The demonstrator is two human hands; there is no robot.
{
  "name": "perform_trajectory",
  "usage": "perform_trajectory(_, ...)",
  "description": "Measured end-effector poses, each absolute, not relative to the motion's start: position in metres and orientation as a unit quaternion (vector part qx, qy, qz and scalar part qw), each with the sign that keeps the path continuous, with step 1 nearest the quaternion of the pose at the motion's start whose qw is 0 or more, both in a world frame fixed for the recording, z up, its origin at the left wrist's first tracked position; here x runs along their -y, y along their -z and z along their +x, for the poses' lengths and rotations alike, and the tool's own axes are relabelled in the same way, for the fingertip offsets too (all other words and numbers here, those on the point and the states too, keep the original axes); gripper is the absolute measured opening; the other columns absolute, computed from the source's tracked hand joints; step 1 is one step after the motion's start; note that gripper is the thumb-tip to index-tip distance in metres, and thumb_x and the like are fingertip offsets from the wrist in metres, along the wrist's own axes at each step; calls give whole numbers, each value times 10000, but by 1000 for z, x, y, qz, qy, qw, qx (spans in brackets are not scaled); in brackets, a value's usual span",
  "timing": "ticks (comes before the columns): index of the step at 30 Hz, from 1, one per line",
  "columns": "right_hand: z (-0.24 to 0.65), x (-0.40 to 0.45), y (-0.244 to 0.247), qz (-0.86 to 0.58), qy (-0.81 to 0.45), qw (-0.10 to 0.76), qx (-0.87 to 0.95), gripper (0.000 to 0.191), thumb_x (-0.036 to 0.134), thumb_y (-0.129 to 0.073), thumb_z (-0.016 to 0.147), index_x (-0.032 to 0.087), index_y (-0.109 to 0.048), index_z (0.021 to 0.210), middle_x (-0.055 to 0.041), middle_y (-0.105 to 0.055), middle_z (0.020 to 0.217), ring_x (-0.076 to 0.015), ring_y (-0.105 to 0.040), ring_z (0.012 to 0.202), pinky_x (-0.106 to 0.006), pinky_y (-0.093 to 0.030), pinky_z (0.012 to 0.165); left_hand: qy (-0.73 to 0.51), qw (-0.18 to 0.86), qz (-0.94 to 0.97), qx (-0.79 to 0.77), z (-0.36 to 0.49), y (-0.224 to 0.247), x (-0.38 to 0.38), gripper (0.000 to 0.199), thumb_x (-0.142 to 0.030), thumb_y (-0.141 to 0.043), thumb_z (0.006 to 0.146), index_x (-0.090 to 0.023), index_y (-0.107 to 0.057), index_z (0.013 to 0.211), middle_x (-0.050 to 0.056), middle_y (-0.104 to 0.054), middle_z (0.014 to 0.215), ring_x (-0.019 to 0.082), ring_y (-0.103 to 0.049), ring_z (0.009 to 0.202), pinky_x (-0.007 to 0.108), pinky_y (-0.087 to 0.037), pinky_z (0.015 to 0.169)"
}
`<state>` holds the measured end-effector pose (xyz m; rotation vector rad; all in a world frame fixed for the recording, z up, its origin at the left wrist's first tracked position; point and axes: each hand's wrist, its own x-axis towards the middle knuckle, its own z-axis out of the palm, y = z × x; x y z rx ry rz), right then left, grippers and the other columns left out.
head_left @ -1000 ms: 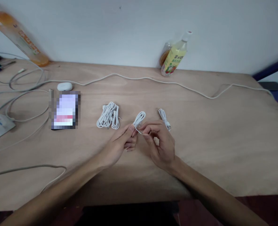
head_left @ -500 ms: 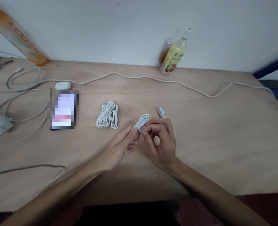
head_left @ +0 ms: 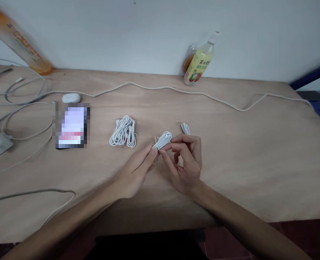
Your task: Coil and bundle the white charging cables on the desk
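Note:
A coiled white cable (head_left: 165, 139) is gripped near its lower end by my left hand (head_left: 136, 168), with the thumb pressed on top. A thin white twist tie (head_left: 156, 138) goes round the coil, one end sticking up. My right hand (head_left: 187, 164) pinches at the tie's other side with thumb and forefinger, close against the left thumb; its fingertips partly hide that end. Left of my hands lies a pile of coiled white cables (head_left: 123, 131). Just beyond my right hand is another small white coil (head_left: 185, 128), partly covered by the fingers.
A phone (head_left: 72, 124), blurred out, and a white earbud case (head_left: 71, 98) lie at left among loose cables. One long white cable (head_left: 151, 88) runs across the back. A yellow-labelled bottle (head_left: 199, 65) and a large orange bottle (head_left: 21, 43) stand by the wall.
My right thumb and forefinger have moved slightly left, closer to the left thumb, at the tie. The coil stays in my left hand. The view has shifted slightly.

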<state>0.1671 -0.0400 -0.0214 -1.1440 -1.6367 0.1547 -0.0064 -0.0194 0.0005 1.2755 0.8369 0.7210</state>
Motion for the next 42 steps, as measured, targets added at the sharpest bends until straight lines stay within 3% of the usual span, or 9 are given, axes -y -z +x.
perform_trajectory(5, 164, 43, 22, -490, -51, 535, 686, 147, 118, -730, 1029, 249, -696, 1085, -64, -615, 1112, -221, -663, 1020, -319, -596, 628, -313, 646, 587, -374, -7, 3, 20, 469, -632, -465, 1144, -225, -580, 943, -39, -407, 766, 167, -347, 699, 323, -344, 644)
perform_trajectory(12, 161, 45, 20, -501, -72, 553, 661, 162, 146, -742, 1016, 267, -637, 1040, -53, -608, 1085, -195, -631, 920, -247, -500, 495, -319, 757, 459, -338, -1, 4, 19, 576, -727, -622, 1034, -225, -491, 782, -71, -354, 685, 119, -275, 601, 275, -260, 542)
perform_trajectory(18, 163, 42, 21, -484, -154, 587, 630, 275, 189, -766, 971, 286, -594, 1163, -41, -586, 1151, -168, -579, 844, -237, -465, 501, -302, 831, 364, -292, 1, -5, 15, 614, -659, -706, 1006, -233, -412, 676, -92, -286, 585, 88, -250, 509, 256, -211, 486)
perform_trajectory(22, 167, 40, 20, -468, -248, 577, 622, 298, 265, -650, 1041, 289, -593, 1332, -64, -614, 1246, -174, -611, 873, -284, -528, 592, -274, 875, 315, -247, -5, -10, 12, 597, -606, -658, 1055, -241, -370, 680, -107, -198, 581, 87, -138, 511, 242, -170, 470)
perform_trajectory(25, 170, 35, 18, -433, -340, 550, 628, 264, 302, -611, 1090, 285, -636, 1352, -63, -678, 1225, -189, -657, 936, -298, -558, 659, -265, 897, 277, -217, -9, -12, 9, 574, -559, -626, 1089, -236, -365, 692, -105, -180, 593, 91, -106, 515, 229, -171, 459)
perform_trajectory(28, 171, 32, 17, -405, -429, 536, 604, 217, 407, -588, 1132, 281, -692, 1276, -36, -705, 1090, -173, -648, 858, -280, -519, 634, -259, 909, 257, -200, -12, -13, 7, 586, -544, -646, 1088, -232, -356, 685, -105, -175, 589, 88, -93, 508, 212, -173, 440)
perform_trajectory(34, 171, 32, 13, -429, -535, 506, 524, 465, 715, -586, 1071, 257, -654, 1031, 33, -541, 801, -130, -425, 594, -258, -381, 491, -248, 898, 291, -216, -10, -10, 6, 595, -586, -663, 1071, -240, -356, 697, -111, -168, 581, 79, -96, 487, 183, -157, 402)
perform_trajectory(42, 167, 31, 4, -432, -638, 459, 441, 526, 755, -625, 1003, 262, -518, 852, 58, -437, 716, -116, -320, 555, -240, -275, 434, -263, 859, 359, -254, -6, -6, 6, 612, -623, -633, 1070, -256, -330, 684, -123, -140, 569, 65, -89, 461, 166, -147, 370)
